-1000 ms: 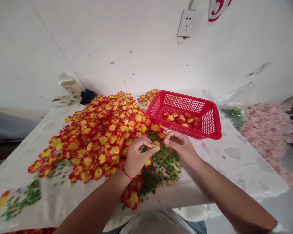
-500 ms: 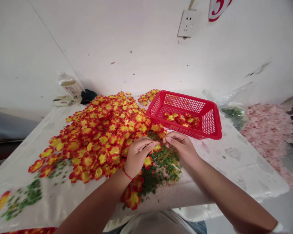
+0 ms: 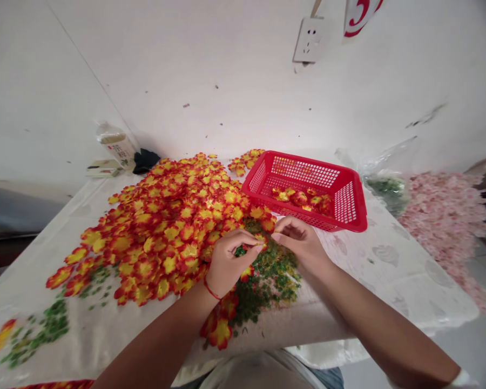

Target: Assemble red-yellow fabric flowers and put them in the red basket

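Well to the left of both hands, a scatter of green plastic bits (image 3: 52,324) lies on a white patterned tablecloth (image 3: 389,286). Farther up the table and beyond the hands stand a clear plastic bottle (image 3: 115,146) and a black cloth (image 3: 146,161), the cloth just beside the bottle.

Directly left of the left hand, and partly touching it, spreads a large pile of red-and-yellow artificial flower heads (image 3: 157,232). The left hand (image 3: 229,265), with a red string bracelet (image 3: 211,290) at its wrist, is mostly closed, its thumb and fingers pinching a small flower head (image 3: 261,237). That flower head sits between the two hands, at the left hand's fingertips. Below it and under the hands lies a heap of small green pieces (image 3: 267,281), with a few more flower heads at its near edge.

The right hand (image 3: 302,243) is half curled, its fingertips (image 3: 276,236) just beside the small flower head; whether they have hold of it is hard to tell.

Just beyond the right hand sits a red plastic mesh basket (image 3: 303,219), with a small group of flower heads (image 3: 299,200) inside. Farther right of the hands are a clear plastic bag (image 3: 386,186) holding green pieces and a large heap of pink blossoms (image 3: 441,227).
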The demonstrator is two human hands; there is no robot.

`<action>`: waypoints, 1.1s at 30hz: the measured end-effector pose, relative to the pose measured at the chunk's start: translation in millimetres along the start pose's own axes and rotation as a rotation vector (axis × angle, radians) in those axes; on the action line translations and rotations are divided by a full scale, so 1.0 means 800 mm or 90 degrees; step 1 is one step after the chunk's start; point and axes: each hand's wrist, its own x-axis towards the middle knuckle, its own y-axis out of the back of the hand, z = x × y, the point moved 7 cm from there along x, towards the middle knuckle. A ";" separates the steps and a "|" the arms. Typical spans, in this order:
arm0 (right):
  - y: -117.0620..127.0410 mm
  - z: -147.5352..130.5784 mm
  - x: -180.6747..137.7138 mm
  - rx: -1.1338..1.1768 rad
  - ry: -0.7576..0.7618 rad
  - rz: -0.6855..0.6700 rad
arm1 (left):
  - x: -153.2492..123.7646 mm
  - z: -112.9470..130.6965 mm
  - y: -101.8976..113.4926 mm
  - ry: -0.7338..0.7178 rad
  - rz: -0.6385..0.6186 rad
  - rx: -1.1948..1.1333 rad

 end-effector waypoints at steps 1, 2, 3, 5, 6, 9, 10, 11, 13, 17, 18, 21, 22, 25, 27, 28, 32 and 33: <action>0.000 0.000 0.000 0.001 0.000 0.002 | 0.000 -0.001 0.000 0.002 0.004 -0.004; 0.000 0.001 0.000 0.001 -0.001 0.003 | -0.001 -0.001 0.001 0.006 0.005 -0.009; 0.000 0.002 0.000 0.002 -0.003 0.005 | -0.002 -0.002 0.001 0.011 0.005 -0.014; 0.000 0.003 -0.001 0.008 -0.008 0.005 | -0.003 -0.004 0.001 0.023 -0.003 -0.019; 0.000 0.003 -0.001 0.011 -0.012 0.004 | -0.004 -0.004 0.000 0.027 -0.008 -0.019; -0.002 0.003 -0.003 0.012 -0.025 -0.004 | -0.004 -0.005 0.000 0.037 -0.017 -0.013; -0.002 0.003 -0.003 0.010 -0.028 -0.005 | -0.004 -0.005 0.000 0.039 -0.017 -0.010; -0.002 0.002 -0.004 0.007 -0.031 -0.006 | -0.004 -0.005 -0.001 0.041 -0.018 -0.006; -0.002 0.002 -0.004 0.000 -0.037 -0.007 | -0.004 -0.004 -0.001 0.042 -0.020 0.004; -0.001 0.007 -0.002 0.007 -0.050 -0.009 | -0.004 0.000 0.000 0.037 -0.025 0.014; -0.001 0.010 -0.002 0.017 -0.053 -0.010 | -0.004 0.001 0.000 0.034 -0.026 0.014; -0.001 0.014 -0.002 0.048 -0.052 -0.023 | -0.005 0.003 0.000 0.030 -0.029 0.012; -0.001 0.014 -0.003 0.052 -0.048 -0.027 | -0.005 0.002 0.000 0.031 -0.030 0.011; -0.002 0.011 -0.004 0.061 -0.031 -0.030 | -0.005 0.000 -0.001 0.034 -0.027 0.014; -0.002 0.008 -0.005 0.071 -0.021 -0.029 | -0.004 0.000 -0.001 0.030 -0.022 0.017; -0.003 0.006 -0.005 0.076 -0.016 -0.030 | -0.004 0.000 -0.001 0.028 -0.019 0.020; -0.008 0.003 -0.005 0.073 -0.001 -0.049 | -0.004 0.003 0.001 0.037 -0.018 0.038; -0.008 0.002 -0.005 0.075 0.003 -0.050 | -0.004 0.003 0.001 0.042 -0.023 0.039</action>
